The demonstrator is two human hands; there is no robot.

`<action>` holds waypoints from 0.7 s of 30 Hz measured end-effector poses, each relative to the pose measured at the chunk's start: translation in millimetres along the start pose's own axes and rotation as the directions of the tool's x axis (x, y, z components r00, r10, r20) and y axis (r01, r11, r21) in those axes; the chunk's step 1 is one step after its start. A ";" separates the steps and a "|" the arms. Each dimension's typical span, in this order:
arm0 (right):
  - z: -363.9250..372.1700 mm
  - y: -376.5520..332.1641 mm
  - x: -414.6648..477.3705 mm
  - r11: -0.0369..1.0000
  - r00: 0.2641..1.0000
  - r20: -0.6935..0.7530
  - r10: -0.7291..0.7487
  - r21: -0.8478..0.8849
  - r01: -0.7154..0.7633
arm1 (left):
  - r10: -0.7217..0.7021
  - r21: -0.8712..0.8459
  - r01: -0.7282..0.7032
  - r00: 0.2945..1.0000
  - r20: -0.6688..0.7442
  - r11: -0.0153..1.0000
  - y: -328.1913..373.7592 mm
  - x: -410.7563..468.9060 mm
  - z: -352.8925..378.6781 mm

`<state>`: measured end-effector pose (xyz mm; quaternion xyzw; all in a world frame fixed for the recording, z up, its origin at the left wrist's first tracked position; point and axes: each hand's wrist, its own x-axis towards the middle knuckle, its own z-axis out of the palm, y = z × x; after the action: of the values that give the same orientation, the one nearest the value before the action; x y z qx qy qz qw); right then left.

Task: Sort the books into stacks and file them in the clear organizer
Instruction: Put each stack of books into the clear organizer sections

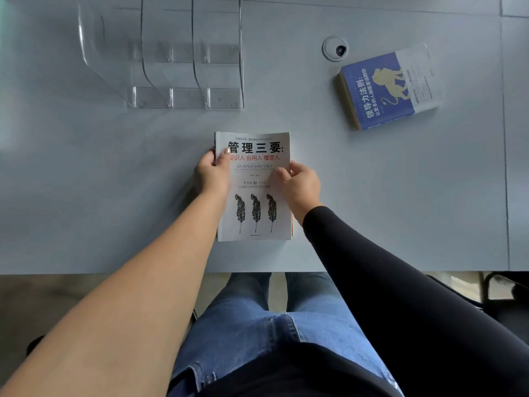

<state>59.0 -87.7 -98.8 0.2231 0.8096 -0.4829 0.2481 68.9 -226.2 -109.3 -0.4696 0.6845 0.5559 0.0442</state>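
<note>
A white book [254,213] with three black feathers on its cover lies at the middle of the table, on top of a stack whose orange edge shows at its lower right. My left hand [211,173] grips the book's left edge, thumb on the cover. My right hand [300,184] holds its right edge, fingers curled on the cover. A blue book [386,87] with a gold lion lies flat at the far right, tilted. The clear organizer [177,55] stands at the back left with nothing in its slots.
A round cable grommet [335,48] sits in the table between the organizer and the blue book. The table's front edge [114,272] runs just above my knees. A dark chair part [498,285] shows at the lower right.
</note>
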 end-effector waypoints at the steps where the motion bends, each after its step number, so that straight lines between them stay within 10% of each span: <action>1: 2.0 1.5 2.5 1.000 1.000 -0.019 0.002 -0.016 -0.002 | -0.005 -0.002 0.005 1.000 0.002 1.000 -1.1 1.0 0.3; 21: -9.3 -0.6 14.5 0.985 0.994 0.090 0.054 0.161 -0.068 | 0.162 0.339 -0.146 0.987 -0.019 0.929 4.0 -16.0 20.6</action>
<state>45.6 -77.9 -103.5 0.2467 0.7486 -0.5492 0.2778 65.5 -200.4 -104.9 -0.4127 0.8049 0.4216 0.0639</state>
